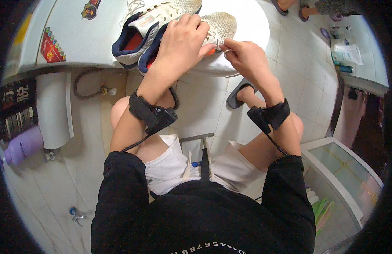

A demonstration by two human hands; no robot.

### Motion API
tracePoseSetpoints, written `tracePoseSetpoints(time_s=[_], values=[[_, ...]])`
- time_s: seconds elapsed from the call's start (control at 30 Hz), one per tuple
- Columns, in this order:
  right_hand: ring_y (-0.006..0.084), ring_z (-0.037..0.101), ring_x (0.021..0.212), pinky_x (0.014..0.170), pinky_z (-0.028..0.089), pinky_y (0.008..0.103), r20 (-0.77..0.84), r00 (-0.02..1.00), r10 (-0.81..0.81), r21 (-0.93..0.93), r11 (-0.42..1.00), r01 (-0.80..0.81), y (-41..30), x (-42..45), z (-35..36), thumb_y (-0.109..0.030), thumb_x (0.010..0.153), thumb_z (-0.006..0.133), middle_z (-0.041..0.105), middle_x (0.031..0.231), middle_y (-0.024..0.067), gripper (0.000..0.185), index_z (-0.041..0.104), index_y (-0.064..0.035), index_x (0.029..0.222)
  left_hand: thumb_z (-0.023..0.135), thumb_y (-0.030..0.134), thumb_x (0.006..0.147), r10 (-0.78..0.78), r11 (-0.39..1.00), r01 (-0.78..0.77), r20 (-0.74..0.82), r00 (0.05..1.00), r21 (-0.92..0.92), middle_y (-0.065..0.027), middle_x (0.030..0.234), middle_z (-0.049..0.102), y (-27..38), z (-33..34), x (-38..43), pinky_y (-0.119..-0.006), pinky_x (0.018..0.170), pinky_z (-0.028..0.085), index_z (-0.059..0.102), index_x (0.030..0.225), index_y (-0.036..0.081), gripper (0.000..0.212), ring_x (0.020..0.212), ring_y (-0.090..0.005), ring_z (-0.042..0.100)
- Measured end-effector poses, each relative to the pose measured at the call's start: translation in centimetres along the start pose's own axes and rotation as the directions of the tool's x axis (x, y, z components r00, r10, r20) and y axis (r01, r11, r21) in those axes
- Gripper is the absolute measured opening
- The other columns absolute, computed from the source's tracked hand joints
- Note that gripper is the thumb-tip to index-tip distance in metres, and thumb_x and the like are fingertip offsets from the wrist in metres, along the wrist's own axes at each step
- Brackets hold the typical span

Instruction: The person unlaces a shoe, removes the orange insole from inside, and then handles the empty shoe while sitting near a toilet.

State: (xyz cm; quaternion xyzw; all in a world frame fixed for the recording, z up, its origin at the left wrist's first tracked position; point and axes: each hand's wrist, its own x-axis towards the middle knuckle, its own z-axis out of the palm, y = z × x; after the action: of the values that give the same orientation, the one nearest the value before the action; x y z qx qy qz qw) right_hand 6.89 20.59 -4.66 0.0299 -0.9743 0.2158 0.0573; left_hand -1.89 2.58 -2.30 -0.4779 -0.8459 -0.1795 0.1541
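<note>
Two off-white knit sneakers with navy collar linings lie side by side on a white surface (251, 19) with a rounded end. Over the nearer sneaker (223, 25) spreads my left hand (185, 39), its fingers curled around the upper and its thumb pointing right. My right hand (248, 57), with a ring on one finger, pinches a small thin pointed item (218, 42) against that shoe's side, close to an orange patch. What the item is, I cannot tell. The farther sneaker (145, 27) shows a red insole and loose white laces; no hand is on it.
Stickers, one red (53, 49), mark the white top at left. Below hang a brown hose (85, 84) and a white cylinder (53, 111) beside a purple bottle (24, 146). At right stands a glass-fronted cabinet (342, 168). Another person's slippered feet (305, 12) are at upper right.
</note>
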Motion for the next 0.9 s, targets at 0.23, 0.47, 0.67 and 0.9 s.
tracePoseSetpoints(time_s=[0.23, 0.47, 0.67, 0.9], values=[[0.0329, 0.062, 0.062, 0.058, 0.048, 0.0424, 0.071, 0.997, 0.017, 0.105, 0.994, -0.025, 0.8, -2.0, -4.6, -0.021, 0.085, 0.058, 0.061, 0.065, 0.0167, 0.016, 0.065, -0.0056, 0.084, 0.069, 0.032, 0.078, 0.007, 1.000, -0.007, 0.052, 0.999, -0.004, -0.0093, 0.090, 0.055, -1.1, -0.2, 0.1, -0.040, 0.079, 0.044, 0.056, 0.084, 0.007, 0.029, 0.092, -0.0291, 0.055], [0.0087, 0.037, 0.052, 0.045, 0.028, 0.0267, 0.078, 0.989, 0.126, 0.125, 0.983, -0.135, 1.8, -3.7, -7.7, -0.016, 0.090, 0.061, 0.047, 0.058, 0.0013, 0.023, 0.060, 0.0021, 0.075, 0.069, 0.032, 0.078, 0.035, 0.998, -0.032, 0.074, 0.997, -0.047, -0.0085, 0.088, 0.054, -0.9, 0.3, 0.5, -0.041, 0.079, 0.044, 0.055, 0.082, 0.007, 0.029, 0.091, -0.0285, 0.055], [0.0123, 0.053, 0.069, 0.063, 0.041, 0.0249, -0.086, 0.983, 0.163, 0.653, 0.754, -0.068, 2.6, -2.8, -5.1, -0.027, 0.093, 0.058, 0.061, 0.081, 0.0029, 0.027, 0.066, -0.0027, 0.085, 0.069, 0.031, 0.078, 0.035, 0.998, -0.031, 0.094, 0.995, -0.049, -0.0076, 0.089, 0.055, -0.1, 0.4, 0.6, -0.040, 0.081, 0.043, 0.056, 0.082, 0.008, 0.027, 0.093, -0.0277, 0.055], [0.0161, 0.061, 0.101, 0.097, 0.044, 0.0322, 0.095, 0.982, 0.162, 0.991, 0.079, -0.109, 0.6, -1.3, -3.0, -0.031, 0.098, 0.048, 0.065, 0.087, 0.0082, 0.032, 0.058, -0.0046, 0.084, 0.074, 0.028, 0.073, 0.103, 0.994, -0.099, 0.076, 0.992, -0.054, -0.0032, 0.095, 0.059, -0.2, 0.1, 0.3, -0.037, 0.081, 0.043, 0.058, 0.087, 0.011, 0.027, 0.097, -0.0212, 0.056]])
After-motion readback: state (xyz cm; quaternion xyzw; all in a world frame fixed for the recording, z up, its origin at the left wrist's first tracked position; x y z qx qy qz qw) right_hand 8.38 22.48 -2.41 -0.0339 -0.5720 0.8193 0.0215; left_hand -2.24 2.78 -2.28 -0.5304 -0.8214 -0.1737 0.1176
